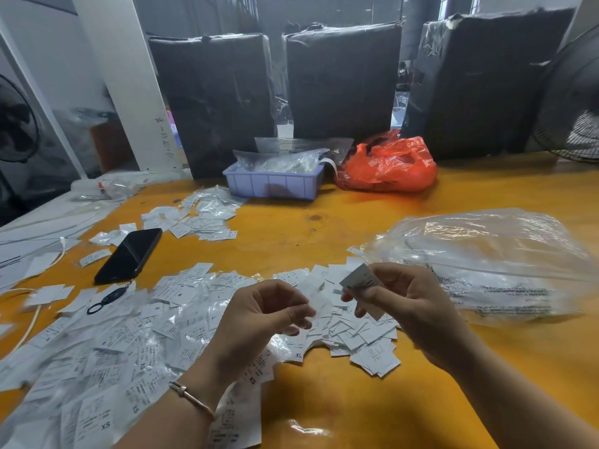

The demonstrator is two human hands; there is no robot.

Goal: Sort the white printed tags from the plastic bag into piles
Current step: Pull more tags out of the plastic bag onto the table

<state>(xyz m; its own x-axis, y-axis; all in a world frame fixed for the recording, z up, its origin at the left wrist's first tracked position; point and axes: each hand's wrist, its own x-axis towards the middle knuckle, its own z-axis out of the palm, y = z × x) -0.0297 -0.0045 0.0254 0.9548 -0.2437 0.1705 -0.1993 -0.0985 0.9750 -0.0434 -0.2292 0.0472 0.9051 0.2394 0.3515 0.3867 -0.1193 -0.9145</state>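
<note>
Orange wooden table [372, 215], black-wrapped bales behind it. Left: black phone [129, 254] beside scattered white tags [123, 338], readable prints "XS", "M", "XL". Left hand [259, 319] hovers over the heap, fingers loosely curled, holding nothing I can see. Right hand [405, 303] pinches a small stack of tags [359, 281] between thumb and fingers, letter "S" visible. Far right: clear plastic bag [486, 264], its print unreadable.

Fan [573, 102]: cut off by right edge
Tag print [359, 280]: blurred, unreadable
Left tag spread [81, 367]: motion-blurred, runs past the frame's bottom-left corner
</note>
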